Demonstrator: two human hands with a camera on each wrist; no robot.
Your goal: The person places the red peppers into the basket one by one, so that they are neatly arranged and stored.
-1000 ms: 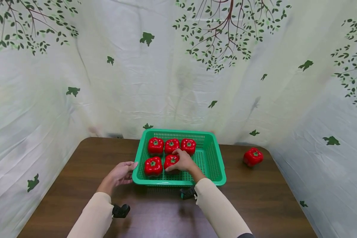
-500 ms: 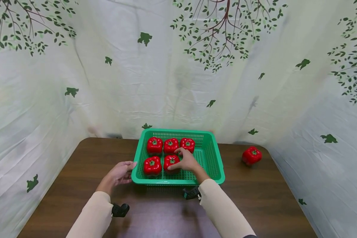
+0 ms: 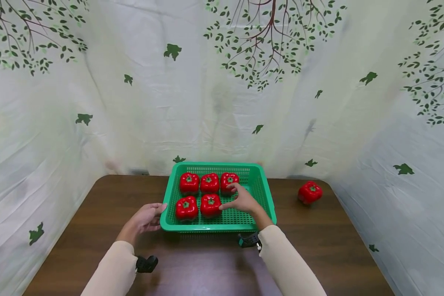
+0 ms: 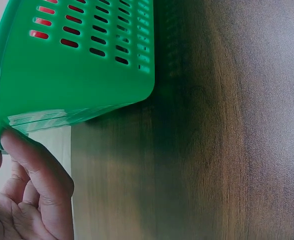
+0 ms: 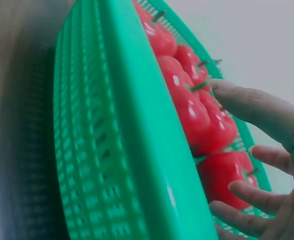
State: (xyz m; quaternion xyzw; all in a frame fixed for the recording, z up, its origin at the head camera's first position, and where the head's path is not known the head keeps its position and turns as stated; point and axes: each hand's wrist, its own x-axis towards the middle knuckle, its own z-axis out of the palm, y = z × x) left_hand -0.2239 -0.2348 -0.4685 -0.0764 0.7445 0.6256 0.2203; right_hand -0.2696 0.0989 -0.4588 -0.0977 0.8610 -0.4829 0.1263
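A green plastic basket [image 3: 218, 228] holds several red bell peppers, three in its back row and two in front. My left hand [image 3: 146, 219] pinches the basket's left rim between thumb and fingers; in the left wrist view the fingers [image 4: 39, 172] bend under that rim. Over the basket's right part, my right hand [image 3: 244, 201] has its fingers spread and holds nothing. Its thumb is close beside the front right bell pepper [image 3: 210, 205]; whether they touch I cannot tell. The right wrist view shows the parted fingers [image 5: 256, 197] above the basket.
One more red bell pepper [image 3: 310, 192] lies on the brown wooden table [image 3: 192, 263], right of the basket near the back edge. Behind the table hangs a pale curtain [image 3: 144, 123] with a leaf print. Each wrist wears a black camera.
My right hand has let go of the front right bell pepper and drawn back to the right, its fingers opening. The left hand keeps its hold on the rim. The head view has shifted slightly.
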